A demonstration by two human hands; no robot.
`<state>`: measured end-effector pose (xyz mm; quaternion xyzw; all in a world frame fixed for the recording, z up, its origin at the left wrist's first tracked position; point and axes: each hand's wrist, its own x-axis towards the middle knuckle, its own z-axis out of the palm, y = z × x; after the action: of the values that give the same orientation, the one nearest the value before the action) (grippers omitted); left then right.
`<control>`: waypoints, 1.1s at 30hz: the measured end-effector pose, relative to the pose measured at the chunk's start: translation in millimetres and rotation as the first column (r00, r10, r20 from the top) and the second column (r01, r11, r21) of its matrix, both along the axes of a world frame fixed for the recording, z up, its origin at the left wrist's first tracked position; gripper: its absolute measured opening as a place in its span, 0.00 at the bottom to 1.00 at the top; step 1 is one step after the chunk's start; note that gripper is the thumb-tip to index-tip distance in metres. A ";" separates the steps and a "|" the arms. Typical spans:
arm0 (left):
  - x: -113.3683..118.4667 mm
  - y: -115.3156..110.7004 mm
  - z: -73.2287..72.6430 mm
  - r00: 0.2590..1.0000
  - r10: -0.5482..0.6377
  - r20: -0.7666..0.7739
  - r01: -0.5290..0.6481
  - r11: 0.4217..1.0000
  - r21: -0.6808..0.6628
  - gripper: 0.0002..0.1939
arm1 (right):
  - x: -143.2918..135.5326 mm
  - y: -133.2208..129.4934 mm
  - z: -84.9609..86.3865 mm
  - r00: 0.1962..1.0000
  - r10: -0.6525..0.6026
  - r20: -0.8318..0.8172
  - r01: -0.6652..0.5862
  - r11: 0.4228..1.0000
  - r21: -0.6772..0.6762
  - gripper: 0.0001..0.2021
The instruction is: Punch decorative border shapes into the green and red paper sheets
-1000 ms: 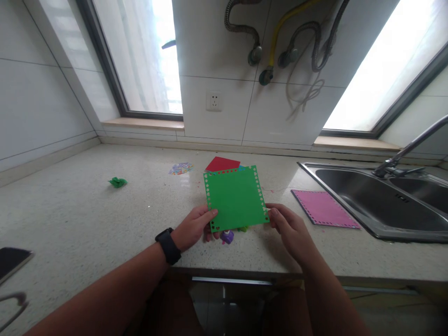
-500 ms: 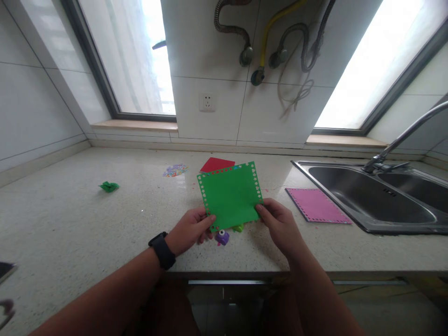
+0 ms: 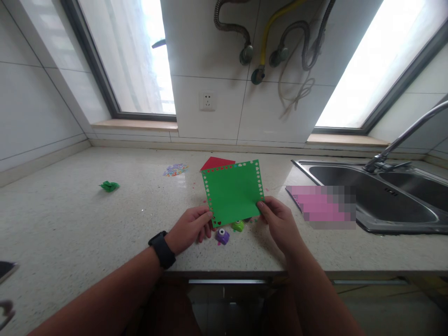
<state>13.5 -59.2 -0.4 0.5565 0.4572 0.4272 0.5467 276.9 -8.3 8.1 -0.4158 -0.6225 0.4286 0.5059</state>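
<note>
The hands (image 3: 236, 224) hold a punched green sheet (image 3: 234, 193)

The green sheet (image 3: 233, 193) is a thin, roughly square piece of paper, with small cut-outs, stars and hearts among them, along its left, top and right edges. It is held between the left fingers (image 3: 207, 217), at its lower left edge, and the right fingers (image 3: 263, 206), at its lower right. Slightly turned, its top edge rising toward the right, it spans the space between them, above the table (image 3: 140, 238).
</note>
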 end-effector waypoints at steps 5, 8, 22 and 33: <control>1.3 -2.5 1.1 0.999 -0.039 -0.028 0.039 0.999 0.004 0.19 | 1.0 -4.2 -5.2 0.998 -0.049 -0.042 0.048 0.999 -0.012 0.12; 2.0 -4.2 3.1 0.995 -0.063 -0.077 0.063 0.998 -0.001 0.19 | 1.6 -4.8 -5.8 0.997 -0.056 -0.049 0.056 0.998 -0.011 0.12; 2.2 -5.3 -2.0 0.991 0.042 -0.129 -0.035 0.998 0.049 0.19 | -0.1 -5.3 -9.2 0.999 0.006 -0.045 -0.005 1.000 0.022 0.11; -0.7 -2.1 -4.2 0.998 0.011 -0.059 -0.008 0.998 0.060 0.18 | -0.4 -4.6 -9.2 0.999 -0.019 -0.033 0.019 1.000 0.022 0.11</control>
<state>12.8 -61.3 -4.6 0.5829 0.4630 0.4266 0.5137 276.5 -12.9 -1.1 -0.4090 -0.6148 0.4237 0.5246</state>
